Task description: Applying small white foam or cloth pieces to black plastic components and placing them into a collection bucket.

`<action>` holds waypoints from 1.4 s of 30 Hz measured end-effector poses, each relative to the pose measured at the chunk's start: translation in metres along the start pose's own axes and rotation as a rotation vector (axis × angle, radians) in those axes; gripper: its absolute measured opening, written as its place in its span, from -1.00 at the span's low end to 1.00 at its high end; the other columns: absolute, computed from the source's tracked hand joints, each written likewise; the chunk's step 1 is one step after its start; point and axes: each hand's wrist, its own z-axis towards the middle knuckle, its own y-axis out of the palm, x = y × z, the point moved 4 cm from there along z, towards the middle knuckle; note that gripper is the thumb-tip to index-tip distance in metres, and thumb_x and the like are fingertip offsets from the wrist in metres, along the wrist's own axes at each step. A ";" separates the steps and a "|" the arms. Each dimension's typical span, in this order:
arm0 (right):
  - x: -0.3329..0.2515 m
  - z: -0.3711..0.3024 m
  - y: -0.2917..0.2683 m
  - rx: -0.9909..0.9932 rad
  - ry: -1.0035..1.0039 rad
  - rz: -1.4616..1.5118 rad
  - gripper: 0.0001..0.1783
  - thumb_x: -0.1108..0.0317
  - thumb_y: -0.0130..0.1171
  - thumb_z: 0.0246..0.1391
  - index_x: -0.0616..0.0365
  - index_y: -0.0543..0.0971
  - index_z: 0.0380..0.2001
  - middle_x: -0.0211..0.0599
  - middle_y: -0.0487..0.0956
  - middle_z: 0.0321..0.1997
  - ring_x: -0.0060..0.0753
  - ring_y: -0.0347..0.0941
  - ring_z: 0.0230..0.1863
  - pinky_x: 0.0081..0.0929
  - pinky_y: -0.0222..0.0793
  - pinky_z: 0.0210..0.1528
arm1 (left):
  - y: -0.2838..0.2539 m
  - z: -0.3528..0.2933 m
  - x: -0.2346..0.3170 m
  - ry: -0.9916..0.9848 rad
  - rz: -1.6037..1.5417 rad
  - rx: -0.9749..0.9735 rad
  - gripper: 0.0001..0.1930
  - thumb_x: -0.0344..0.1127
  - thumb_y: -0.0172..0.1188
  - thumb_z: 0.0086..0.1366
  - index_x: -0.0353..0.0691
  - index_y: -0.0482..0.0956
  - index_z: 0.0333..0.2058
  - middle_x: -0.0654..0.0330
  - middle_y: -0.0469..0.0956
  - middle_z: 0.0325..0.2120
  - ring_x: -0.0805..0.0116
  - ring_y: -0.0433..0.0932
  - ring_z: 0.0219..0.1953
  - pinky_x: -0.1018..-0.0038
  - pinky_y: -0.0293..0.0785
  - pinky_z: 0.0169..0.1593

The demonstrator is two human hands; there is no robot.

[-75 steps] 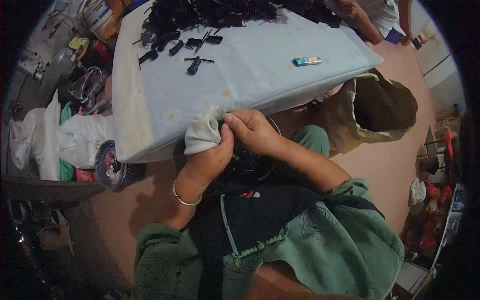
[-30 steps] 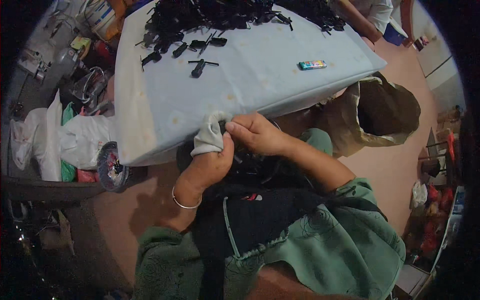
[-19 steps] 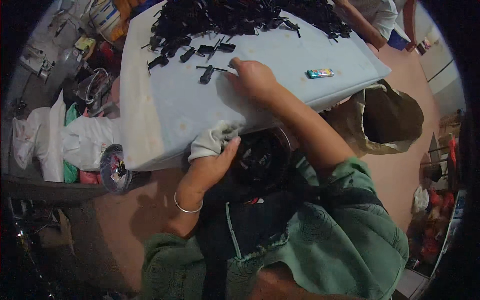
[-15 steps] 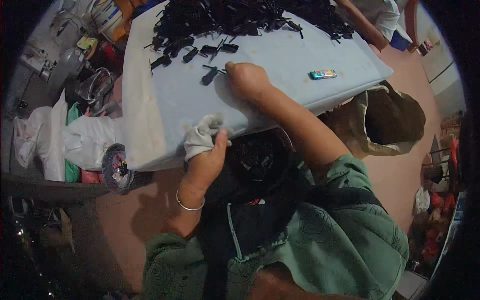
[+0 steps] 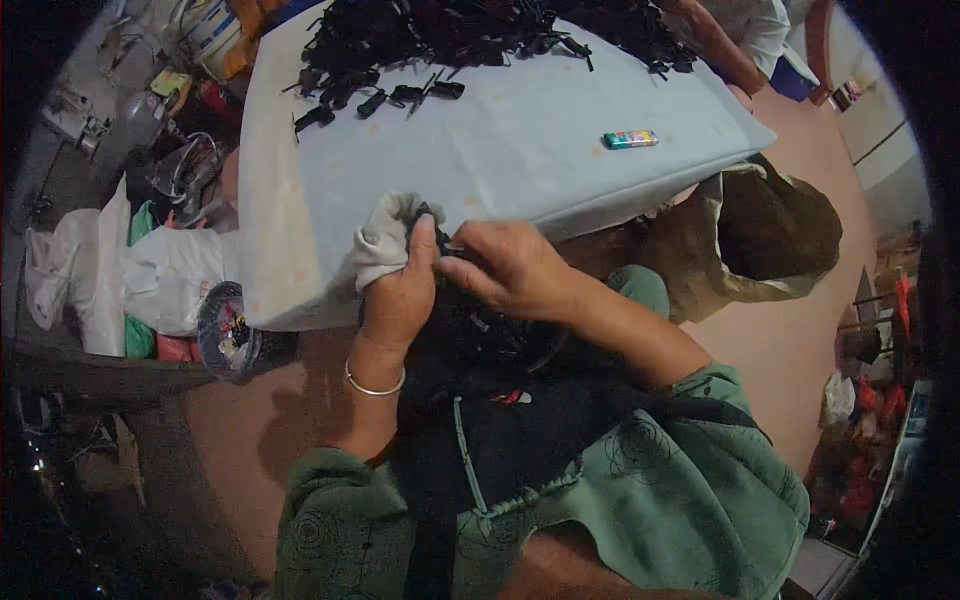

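Observation:
At the table's near edge, a wad of off-white cloth (image 5: 376, 248) sits in my left hand (image 5: 393, 305), its thumb pressing a small black plastic part (image 5: 445, 241) against it. My right hand (image 5: 520, 268) meets it from the right, fingers and thumb closed on the other end of that part. Much of the piece is covered by my fingers, so its exact kind does not show. Similar black parts with thin prongs form a large pile (image 5: 430, 48) across the far side of the table (image 5: 500, 140). Beneath my hands is a dark round tub (image 5: 505, 340) of black pieces.
A small colourful packet (image 5: 630, 140) lies on the table's right. Beyond it, another person's arm (image 5: 718, 48) reaches in at the far right. A large open sack (image 5: 715, 245) stands right of the table. At the left are a wire-like basket (image 5: 240, 345) and white bags (image 5: 175, 275).
My right hand has picked up the loose black part from the table and brought it back to the cloth in my left hand. The left thumb now presses on it.

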 end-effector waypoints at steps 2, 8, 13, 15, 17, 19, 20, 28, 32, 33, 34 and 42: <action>0.001 0.000 -0.005 0.118 -0.084 -0.091 -0.80 0.34 0.11 -0.06 0.25 0.38 -0.55 -0.10 0.36 -0.64 -0.23 0.30 -0.64 -0.46 0.21 -0.58 | 0.003 -0.004 0.005 -0.007 -0.095 -0.044 -0.81 -0.40 -0.03 0.21 -0.32 0.27 -0.22 0.23 0.40 -0.42 0.52 0.37 -0.38 0.61 0.33 -0.29; 0.003 0.006 -0.011 0.249 0.107 0.146 -0.76 0.29 0.12 -0.07 0.24 0.38 -0.58 -0.18 0.37 -0.69 -0.31 0.28 -0.68 -0.45 0.20 -0.61 | 0.013 -0.017 0.008 -0.105 -0.281 -0.127 -0.85 -0.43 -0.04 0.21 -0.31 0.35 -0.25 0.29 0.40 -0.43 0.58 0.34 -0.40 0.64 0.32 -0.34; 0.016 0.005 -0.012 0.171 0.309 0.303 -0.72 0.24 0.08 -0.05 0.27 0.39 -0.58 -0.11 0.39 -0.69 -0.31 0.29 -0.67 -0.42 0.22 -0.58 | 0.013 -0.021 0.011 -0.288 -0.460 -0.239 -0.85 -0.50 -0.04 0.16 -0.30 0.37 -0.26 0.34 0.39 -0.46 0.67 0.32 -0.49 0.71 0.27 -0.47; 0.017 0.004 -0.014 0.005 0.354 0.337 -0.73 0.25 0.06 0.02 0.26 0.39 -0.56 -0.47 0.29 -0.70 -0.68 0.14 -0.59 -0.60 0.17 -0.54 | 0.013 -0.018 0.011 -0.258 -0.393 -0.216 -0.83 -0.51 -0.03 0.14 -0.30 0.36 -0.25 0.34 0.39 -0.47 0.66 0.33 -0.50 0.71 0.27 -0.48; 0.014 0.000 -0.019 -0.035 0.291 0.310 -0.72 0.25 0.01 0.05 0.27 0.39 -0.55 -0.48 0.29 -0.69 -0.67 0.14 -0.57 -0.59 0.17 -0.53 | 0.012 -0.017 0.012 -0.227 -0.328 -0.193 -0.81 -0.53 -0.03 0.12 -0.30 0.36 -0.24 0.34 0.39 -0.48 0.65 0.33 -0.51 0.71 0.28 -0.48; 0.010 -0.001 -0.019 -0.075 0.227 0.283 -0.71 0.25 -0.04 0.09 0.28 0.39 -0.55 -0.49 0.29 -0.68 -0.67 0.14 -0.56 -0.58 0.18 -0.51 | 0.010 -0.016 0.012 -0.250 -0.146 -0.162 -0.79 -0.54 -0.01 0.08 -0.31 0.36 -0.25 0.31 0.40 -0.49 0.60 0.36 -0.51 0.67 0.32 -0.45; 0.008 -0.001 -0.016 -0.125 0.248 0.240 -0.70 0.25 -0.08 0.11 0.28 0.39 -0.54 -0.49 0.30 -0.67 -0.68 0.14 -0.55 -0.58 0.18 -0.50 | 0.012 -0.017 0.008 -0.249 -0.146 -0.161 -0.79 -0.54 -0.01 0.08 -0.31 0.36 -0.25 0.31 0.40 -0.49 0.60 0.36 -0.51 0.67 0.32 -0.45; 0.020 -0.010 0.009 0.031 0.319 0.480 -0.67 0.22 -0.10 0.10 0.30 0.43 -0.52 -0.08 0.38 -0.69 -0.42 0.23 -0.64 -0.40 0.24 -0.50 | 0.015 -0.022 0.008 0.158 0.299 -0.077 -0.71 -0.47 0.05 0.00 -0.36 0.33 -0.23 0.14 0.43 -0.43 0.37 0.43 -0.36 0.51 0.37 -0.25; 0.014 -0.012 -0.006 0.004 0.324 0.432 -0.73 0.25 -0.08 0.11 0.27 0.43 -0.46 -0.42 0.36 -0.65 -0.66 0.20 -0.50 -0.60 0.22 -0.43 | 0.011 -0.017 0.021 0.091 0.100 -0.096 -0.76 -0.47 0.05 0.05 -0.34 0.34 -0.26 0.20 0.41 -0.43 0.39 0.41 -0.38 0.53 0.36 -0.26; 0.015 -0.011 -0.013 0.049 0.274 0.357 -0.73 0.25 -0.06 0.10 0.28 0.42 -0.44 -0.38 0.36 -0.65 -0.64 0.22 -0.50 -0.59 0.22 -0.43 | 0.008 -0.013 0.021 0.019 0.033 -0.076 -0.79 -0.47 0.03 0.09 -0.33 0.34 -0.26 0.24 0.40 -0.44 0.41 0.40 -0.41 0.55 0.36 -0.28; 0.013 -0.009 -0.016 0.049 0.246 0.383 -0.75 0.27 0.00 0.05 0.30 0.42 -0.41 -0.26 0.41 -0.61 -0.52 0.30 -0.52 -0.54 0.26 -0.41 | 0.006 -0.011 0.019 -0.054 -0.034 -0.057 -0.82 -0.47 0.02 0.12 -0.32 0.34 -0.26 0.27 0.38 -0.45 0.43 0.38 -0.44 0.57 0.35 -0.31; 0.020 -0.013 -0.026 0.013 -0.056 0.132 -0.83 0.43 0.11 -0.07 0.28 0.44 -0.37 -0.20 0.47 -0.51 -0.40 0.36 -0.52 -0.52 0.29 -0.42 | 0.007 -0.013 0.010 -0.191 -0.072 -0.141 -0.79 -0.43 -0.11 0.21 -0.31 0.29 -0.17 0.32 0.33 -0.53 0.61 0.30 -0.53 0.67 0.26 -0.48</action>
